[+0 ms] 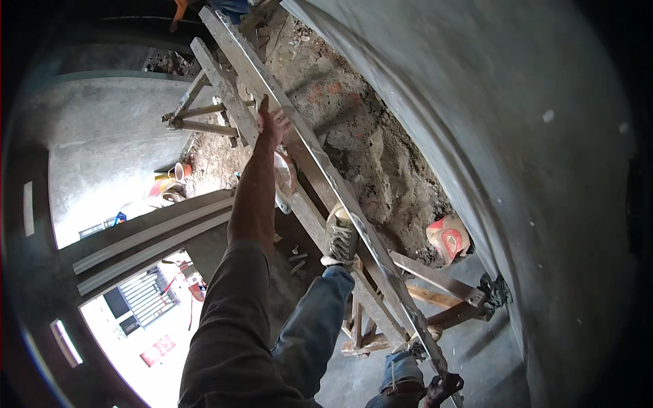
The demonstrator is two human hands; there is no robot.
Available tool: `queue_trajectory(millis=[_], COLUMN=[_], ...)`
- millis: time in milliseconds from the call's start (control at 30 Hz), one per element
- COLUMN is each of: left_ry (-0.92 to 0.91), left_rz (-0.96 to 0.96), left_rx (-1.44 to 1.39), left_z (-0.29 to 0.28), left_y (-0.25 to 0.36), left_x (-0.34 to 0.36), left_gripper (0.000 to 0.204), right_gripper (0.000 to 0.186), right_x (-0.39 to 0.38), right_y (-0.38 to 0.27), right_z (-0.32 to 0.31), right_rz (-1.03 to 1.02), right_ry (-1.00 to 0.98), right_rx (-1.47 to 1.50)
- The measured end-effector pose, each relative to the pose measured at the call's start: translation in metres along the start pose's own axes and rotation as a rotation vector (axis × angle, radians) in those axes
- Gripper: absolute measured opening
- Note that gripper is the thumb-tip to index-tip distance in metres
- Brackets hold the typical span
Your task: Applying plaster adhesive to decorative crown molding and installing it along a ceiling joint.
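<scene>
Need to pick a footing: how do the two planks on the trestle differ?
The right plank is paler, with a shiny edge; the left plank is darker, rougher wood. The shoe stands on the left plank, not the right plank. Both lie side by side, running the same way across the trestle, under the open left hand.

Unfinished room, seen from my perch up on the scaffold.

Item: curved grey plastered wall (544, 170) to my right; rough dirt and rubble floor (367, 149) below; smooth cement floor (476, 353) nearer me; wooden trestles (197, 115); a red-and-white sack (449, 238); a grilled window (139, 296), bright with daylight, lower left.
</scene>
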State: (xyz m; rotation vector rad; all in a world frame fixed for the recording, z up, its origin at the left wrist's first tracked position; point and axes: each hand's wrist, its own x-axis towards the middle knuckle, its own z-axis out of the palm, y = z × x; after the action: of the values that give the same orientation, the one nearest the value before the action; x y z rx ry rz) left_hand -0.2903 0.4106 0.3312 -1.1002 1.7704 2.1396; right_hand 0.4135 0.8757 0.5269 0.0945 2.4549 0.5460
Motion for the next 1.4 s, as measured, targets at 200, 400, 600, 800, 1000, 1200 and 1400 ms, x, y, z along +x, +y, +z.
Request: queue_trajectory(millis=[200, 400, 600, 800, 1000, 1200, 1400], left_ry=[-0.09, -0.074, -0.019, 0.075, -0.003, -0.023, -0.067], left_rz=[0.021, -0.005, 0.037, 0.043, 0.075, 0.066, 0.122], left_rx=[0.003, -0.017, -0.006, -0.036, -0.075, -0.041, -0.14], left_z=[0.001, -0.007, 0.014, 0.007, 0.014, 0.002, -0.002], left_y=[0.01, 0.007, 0.017, 0.043, 0.053, 0.049, 0.05], left_x=[0.024, 0.04, 0.041, 0.069, 0.098, 0.122, 0.124], left_gripper=[0.087, 0.081, 0.09, 0.09, 0.071, 0.056, 0.051], right_gripper=[0.011, 0.013, 0.017, 0.022, 0.023, 0.024, 0.024], right_x=[0.002, 0.001, -0.005, -0.001, -0.007, -0.005, -0.013], right_y=[-0.002, -0.009, -0.003, -0.002, -0.009, -0.011, -0.008], right_z=[0.003, 0.009, 0.023, -0.011, -0.017, -0.025, -0.014], right_rz=[0.147, 0.196, 0.173, 0.187, 0.254, 0.21, 0.32], right_ry=[0.14, 0.035, 0.238, 0.078, 0.02, 0.097, 0.042], right_rx=[0.461, 0.416, 0.433, 0.422, 0.311, 0.28, 0.358])
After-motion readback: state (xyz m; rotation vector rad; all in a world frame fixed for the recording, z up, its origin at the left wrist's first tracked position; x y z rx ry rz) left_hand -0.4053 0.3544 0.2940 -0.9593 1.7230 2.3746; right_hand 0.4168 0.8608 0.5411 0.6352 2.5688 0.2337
